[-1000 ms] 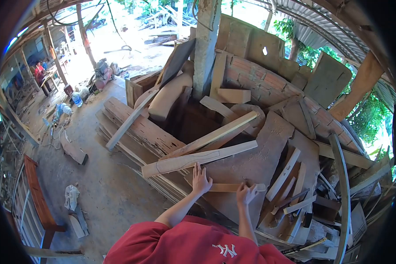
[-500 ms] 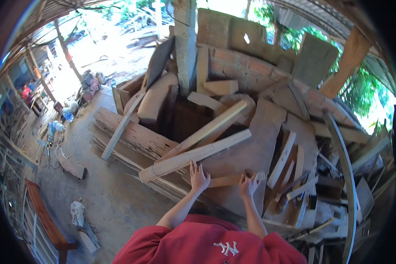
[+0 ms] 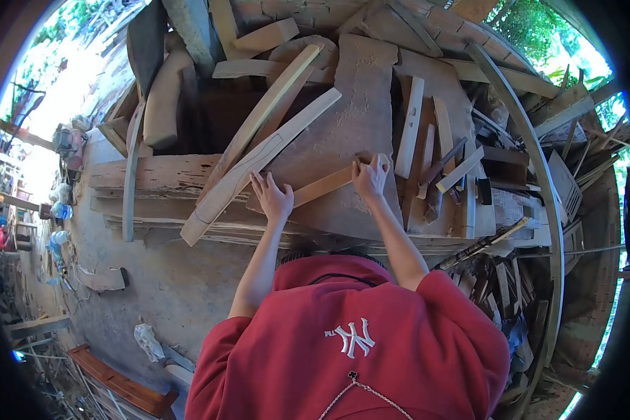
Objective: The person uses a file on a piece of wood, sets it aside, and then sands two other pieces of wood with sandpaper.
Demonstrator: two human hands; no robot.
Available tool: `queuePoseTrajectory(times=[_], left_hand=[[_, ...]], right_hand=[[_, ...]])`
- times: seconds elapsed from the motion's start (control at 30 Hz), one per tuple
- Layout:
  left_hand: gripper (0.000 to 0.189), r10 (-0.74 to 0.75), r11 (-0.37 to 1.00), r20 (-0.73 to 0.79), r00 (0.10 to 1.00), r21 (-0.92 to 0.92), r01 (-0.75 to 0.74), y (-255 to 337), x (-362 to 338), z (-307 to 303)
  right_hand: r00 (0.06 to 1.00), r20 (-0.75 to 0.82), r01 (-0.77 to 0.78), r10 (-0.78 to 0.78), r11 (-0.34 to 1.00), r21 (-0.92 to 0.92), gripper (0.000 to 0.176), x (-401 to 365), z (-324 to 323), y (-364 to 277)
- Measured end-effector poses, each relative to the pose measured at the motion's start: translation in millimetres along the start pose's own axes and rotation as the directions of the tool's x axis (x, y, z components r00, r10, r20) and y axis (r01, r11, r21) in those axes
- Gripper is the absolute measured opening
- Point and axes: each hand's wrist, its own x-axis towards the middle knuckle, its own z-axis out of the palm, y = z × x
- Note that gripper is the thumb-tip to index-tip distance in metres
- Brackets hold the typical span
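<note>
My left hand (image 3: 276, 199) has its fingers spread at the edge of a long pale board (image 3: 259, 164) with pencil-like lines on it. A shorter wooden strip (image 3: 323, 187) lies between my hands on a wide brown slab (image 3: 360, 126). The fingers of my right hand (image 3: 372, 175) are bent together at the strip's right end, with a small dark part showing by the fingertips; what exactly they pinch is too small to tell. Just behind the marked board, a narrower beam (image 3: 262, 112) leans at a slant.
Stacked thick planks (image 3: 154, 175) run along the left. Loose wood pieces (image 3: 411, 126) and a long curved strip (image 3: 539, 168) are at the right. A reddish wooden piece (image 3: 119, 381) and a plastic bag (image 3: 148, 341) lie on the floor at lower left.
The view has tilted down and turned, so the wood appears higher and further left. My left hand stays beside the marked board and my right hand at the strip's end.
</note>
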Motion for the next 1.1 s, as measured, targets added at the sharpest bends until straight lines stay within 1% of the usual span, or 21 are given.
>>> queuePoseTrajectory(times=[0.1,0.17,0.27,0.3,0.37,0.43,0.53,0.57,0.63,0.7,0.8,0.9,0.97,1.07,1.1], left_hand=[[0.058,0.001,1.0,-0.01,1.0,-0.002,-0.001,0.9,0.4,0.9],[0.059,-0.007,1.0,-0.003,1.0,-0.013,0.007,1.6,-1.0,1.1],[0.06,-0.016,1.0,0.011,1.0,-0.026,0.017,1.9,-0.4,-1.9],[0.059,-0.014,1.0,0.002,1.0,-0.021,0.014,1.0,-1.0,-0.9],[0.059,-0.005,1.0,-0.009,1.0,-0.015,0.005,0.5,0.7,1.0],[0.059,-0.001,1.0,-0.011,1.0,-0.008,0.001,-0.8,-0.4,1.1],[0.058,0.002,1.0,-0.015,1.0,-0.013,-0.002,1.4,-0.1,-0.6],[0.059,-0.007,1.0,-0.01,1.0,-0.007,0.007,2.2,-0.7,-1.4],[0.059,-0.019,1.0,-0.003,1.0,0.003,0.019,2.6,0.2,-0.3],[0.059,-0.016,1.0,-0.01,1.0,-0.013,0.015,1.5,0.4,1.7],[0.059,-0.004,1.0,-0.019,1.0,-0.019,0.004,-1.1,0.0,1.7],[0.059,0.004,1.0,-0.027,1.0,-0.013,-0.005,-1.7,0.7,5.1],[0.059,-0.003,1.0,-0.023,1.0,-0.007,0.003,-1.7,-0.8,3.6],[0.059,-0.016,1.0,-0.02,1.0,-0.003,0.016,3.0,0.8,-1.5],[0.059,-0.014,1.0,-0.024,1.0,0.0,0.014,2.0,0.3,-0.1]], right_hand=[[0.999,0.033,0.036,-0.037,0.999,0.036,0.034,-18.7,7.6,-38.2],[0.985,0.053,0.152,-0.164,0.972,0.182,0.034,-42.1,10.2,-72.2],[0.965,0.031,0.239,-0.262,0.919,0.314,0.035,-55.5,8.3,-91.9],[0.965,0.07,0.226,-0.254,0.935,0.274,0.034,-51.5,4.9,-85.7],[0.96,0.145,0.21,-0.239,0.959,0.189,0.033,-31.0,-3.4,-51.5],[0.988,0.036,0.152,-0.152,0.988,0.003,0.034,-11.7,-0.6,-11.9],[0.999,0.027,-0.036,0.037,0.999,-0.028,0.035,4.9,5.3,6.7],[0.997,0.08,-0.022,0.024,1.0,-0.018,0.035,1.3,8.8,3.4],[0.984,0.178,0.002,-0.003,1.0,0.002,0.035,-5.9,7.4,-30.4],[0.972,0.178,0.131,-0.154,0.982,0.135,0.034,-25.2,9.7,-67.9],[0.97,0.116,0.185,-0.215,0.956,0.226,0.036,-42.9,10.3,-96.8],[0.964,0.22,0.125,-0.149,0.985,0.119,0.037,-21.0,4.4,-58.6],[0.974,0.218,0.062,-0.063,0.998,0.009,0.037,-2.5,-8.3,-25.9],[0.994,0.107,-0.005,0.009,0.999,-0.045,0.038,5.3,-1.8,-3.2],[0.991,0.131,0.006,0.0,0.999,-0.047,0.037,4.0,0.1,-8.3]])
